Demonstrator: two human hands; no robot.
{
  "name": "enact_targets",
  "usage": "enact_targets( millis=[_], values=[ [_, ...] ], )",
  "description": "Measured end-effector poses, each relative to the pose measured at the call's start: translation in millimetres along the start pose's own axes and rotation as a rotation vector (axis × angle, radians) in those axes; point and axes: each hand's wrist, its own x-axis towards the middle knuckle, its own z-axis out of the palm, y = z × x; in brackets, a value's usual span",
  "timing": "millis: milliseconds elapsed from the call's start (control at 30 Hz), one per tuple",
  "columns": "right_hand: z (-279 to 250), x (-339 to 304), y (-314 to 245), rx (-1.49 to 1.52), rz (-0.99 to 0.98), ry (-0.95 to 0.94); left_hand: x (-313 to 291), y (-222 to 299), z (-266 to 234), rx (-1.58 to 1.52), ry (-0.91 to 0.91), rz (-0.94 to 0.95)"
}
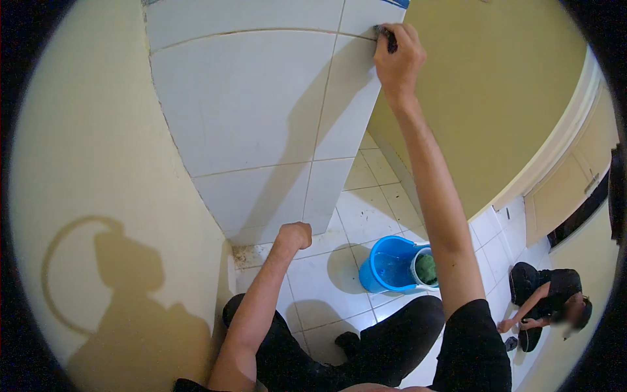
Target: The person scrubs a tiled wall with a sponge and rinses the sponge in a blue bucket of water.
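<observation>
My right arm reaches up and away, and my right hand (401, 57) is closed on a small dark scouring pad (390, 40). The fingers hide much of the pad, which rests against the white tiled panel (248, 98) near its upper right edge, by a grout line. Lower down, my left hand (296, 236) is curled into a fist in front of the panel's bottom edge. Whether anything is inside that fist is hidden.
On the tiled floor (326, 271) stands a blue bucket (375, 274) with water, and a small white pail (415, 264) with green cloth (426, 268) at its rim. A yellow wall (85, 163) rises at left. Another person (548, 297) crouches at right near a door (568, 176).
</observation>
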Motion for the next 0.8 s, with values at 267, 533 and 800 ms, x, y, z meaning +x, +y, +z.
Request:
enact_targets(
  millis=[267, 533, 800],
  values=[
    [-5, 21, -2, -0.064, -0.09, 0.031, -3, 5, -9, 0.02, -0.093, 0.04],
    [-5, 43, -14, 0.039, 0.182, -0.065, 12, -3, 8, 0.011, 0.008, 0.037],
    [-1, 43, -18, -0.092, 0.074, -0.02, 11, -4, 8, 0.017, 0.001, 0.039]
  ],
)
